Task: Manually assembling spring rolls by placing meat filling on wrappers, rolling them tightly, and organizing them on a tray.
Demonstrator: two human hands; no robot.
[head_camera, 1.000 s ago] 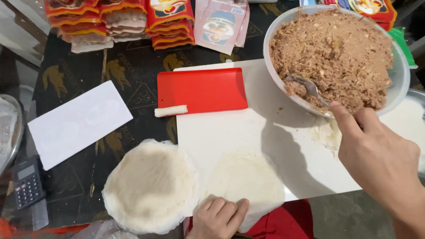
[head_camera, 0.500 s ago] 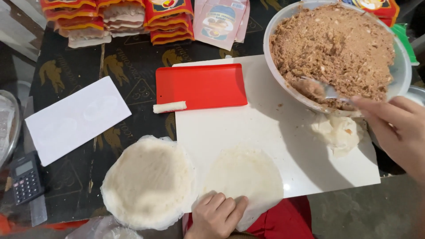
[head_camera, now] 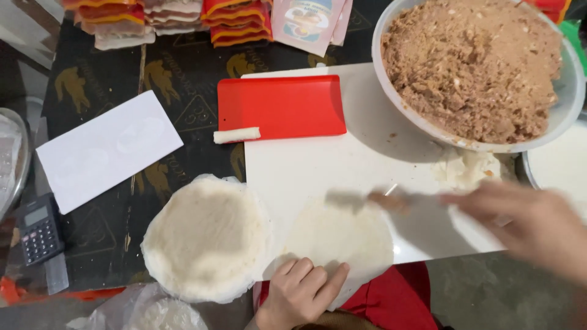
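- While my left hand (head_camera: 302, 293) presses flat, fingers spread, on the thin round wrapper (head_camera: 339, 235) lying on the smooth white board (head_camera: 306, 165)
- my blurred right hand (head_camera: 526, 229) grips a loaded spoon (head_camera: 385, 200) above it
- crumbly brown filling heaps a white bowl (head_camera: 391, 104)

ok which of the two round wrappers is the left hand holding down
The single thin wrapper lying flat on the white board; the left hand presses its near edge. The other round one is a thick stack of wrappers off the board to the left, untouched.
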